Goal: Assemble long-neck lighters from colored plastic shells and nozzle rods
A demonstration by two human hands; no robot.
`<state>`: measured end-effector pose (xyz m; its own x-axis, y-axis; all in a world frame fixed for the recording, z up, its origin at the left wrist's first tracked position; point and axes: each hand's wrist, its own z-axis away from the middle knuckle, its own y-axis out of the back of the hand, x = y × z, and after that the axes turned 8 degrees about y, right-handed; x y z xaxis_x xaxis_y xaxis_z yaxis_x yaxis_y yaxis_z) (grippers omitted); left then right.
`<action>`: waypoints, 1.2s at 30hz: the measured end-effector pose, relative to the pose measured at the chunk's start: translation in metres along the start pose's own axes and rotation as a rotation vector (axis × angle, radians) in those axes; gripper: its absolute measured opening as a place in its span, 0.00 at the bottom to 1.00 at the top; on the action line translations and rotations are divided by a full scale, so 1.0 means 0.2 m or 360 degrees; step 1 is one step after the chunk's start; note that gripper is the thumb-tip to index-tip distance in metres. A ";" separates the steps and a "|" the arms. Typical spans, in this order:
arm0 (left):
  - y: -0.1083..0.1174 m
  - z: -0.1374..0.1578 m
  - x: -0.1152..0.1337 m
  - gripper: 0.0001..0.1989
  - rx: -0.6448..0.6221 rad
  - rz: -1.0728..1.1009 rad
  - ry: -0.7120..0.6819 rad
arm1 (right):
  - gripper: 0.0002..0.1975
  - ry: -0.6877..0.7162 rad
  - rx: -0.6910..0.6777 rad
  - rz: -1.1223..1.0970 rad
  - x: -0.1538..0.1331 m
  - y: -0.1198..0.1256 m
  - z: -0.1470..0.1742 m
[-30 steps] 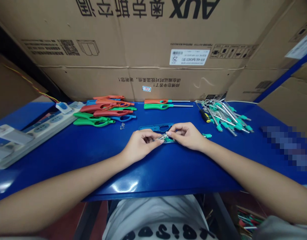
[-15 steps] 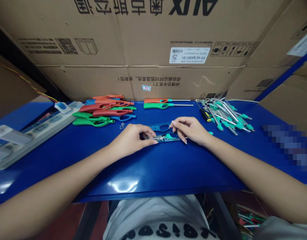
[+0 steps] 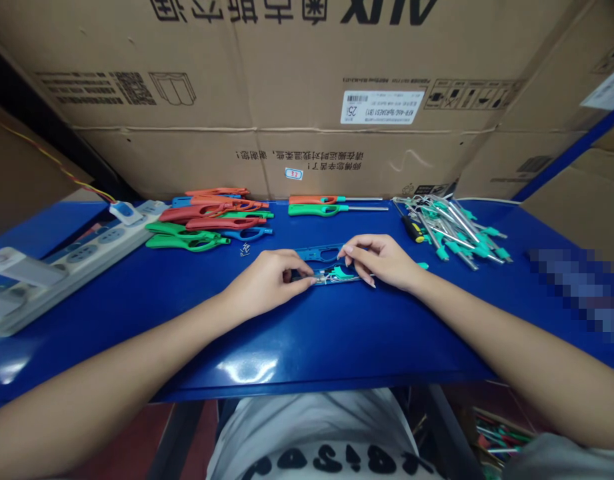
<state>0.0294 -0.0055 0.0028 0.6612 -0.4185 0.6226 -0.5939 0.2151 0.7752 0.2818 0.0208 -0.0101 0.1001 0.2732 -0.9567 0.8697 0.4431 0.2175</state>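
A blue lighter shell half (image 3: 331, 281) with a mint-green trigger (image 3: 341, 272), thin wires and small clear parts in it lies open in front of me. My left hand (image 3: 269, 279) pinches its left end between thumb and fingers, and hides most of that end. At the right end, my right hand (image 3: 384, 260) holds it with bent fingers, which cover part of the shell. A mint-green tip (image 3: 423, 266) sticks out beyond the right wrist. Just behind lies the other blue shell half (image 3: 311, 254), its inner side up, close to my right fingertips.
Several coloured lighter handles (image 3: 207, 223) are piled at the left beside a power strip (image 3: 99, 250). Two assembled lighters (image 3: 317, 209) lie at the back. Metal lighter tubes (image 3: 454, 230) and a screwdriver (image 3: 413, 228) are at right. Small screws (image 3: 245, 249) lie near the handles. A cardboard wall (image 3: 211, 160) stands behind.
My left fingers have shifted slightly right and closed down over the shell's left end; the clear part there shows less now. My right hand has hardly moved.
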 end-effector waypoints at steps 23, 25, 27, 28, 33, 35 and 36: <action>-0.01 0.00 0.01 0.04 -0.0057 0.0056 0.0006 | 0.13 0.0603 -0.0349 0.0740 -0.02 -0.01 0.06; -0.01 0.00 0.01 0.05 -0.0080 0.0108 0.0026 | 0.13 0.0616 -0.0363 0.0751 -0.03 -0.01 0.06; -0.01 0.00 0.01 0.05 -0.0090 0.0149 0.0034 | 0.13 0.0623 -0.0368 0.0759 -0.03 -0.01 0.05; -0.01 0.00 0.01 0.05 -0.0093 0.0162 0.0039 | 0.13 0.0629 -0.0368 0.0762 -0.03 -0.01 0.05; -0.01 0.00 0.01 0.05 -0.0133 0.0234 0.0110 | 0.12 0.0652 -0.0371 0.0749 -0.02 0.00 0.05; -0.01 0.00 0.01 0.05 -0.0149 0.0263 0.0127 | 0.12 0.0674 -0.0385 0.0752 -0.02 0.00 0.05; -0.02 0.00 0.01 0.05 -0.0148 0.0264 0.0123 | 0.12 0.0690 -0.0394 0.0758 -0.02 0.00 0.06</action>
<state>0.0323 -0.0074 0.0017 0.5932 -0.3023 0.7462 -0.6550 0.3577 0.6656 0.2867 0.0098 -0.0076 0.1969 0.7803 -0.5936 0.6377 0.3579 0.6821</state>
